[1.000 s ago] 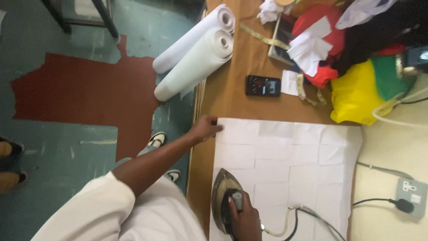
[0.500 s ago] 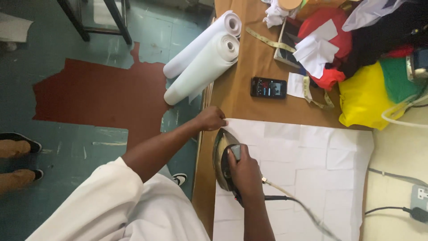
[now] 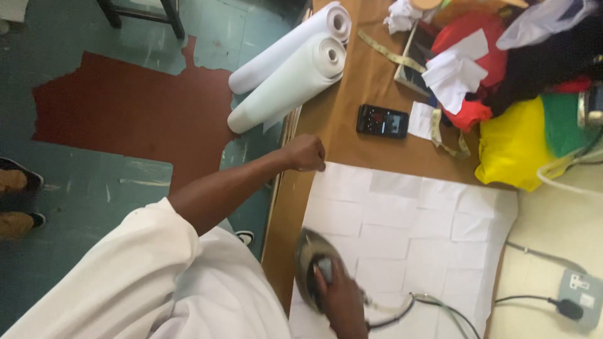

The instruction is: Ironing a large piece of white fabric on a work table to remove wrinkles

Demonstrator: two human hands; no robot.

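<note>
Right hand point(image 3: 342, 298): grip clenched around the handle of the iron point(image 3: 312, 269), knuckles up, wrist running off the bottom edge of the view. The iron sits flat on the white cloth point(image 3: 408, 232), at that cloth's near left corner, directly under the grip. Its long axis runs from the grip toward the far left, pointed nose away from the wrist; the greater part of the cloth lies ahead and to the right of the nose. The iron's cord point(image 3: 402, 307) trails right from the grip's heel, across the cloth's near edge.

Left hand point(image 3: 306, 152): grip curled into a loose fist, pressed on the cloth's far left corner at the edge of the brown surface point(image 3: 339, 125). It holds nothing that can be made out. It lies straight ahead of the iron's nose, well apart from it, with bare cloth between.

Beyond the left grip: a black phone point(image 3: 382, 120), then two white rolls point(image 3: 295, 75) overhanging the surface's left edge. Far right: piled fabrics, yellow point(image 3: 512, 144) nearest the cloth.
</note>
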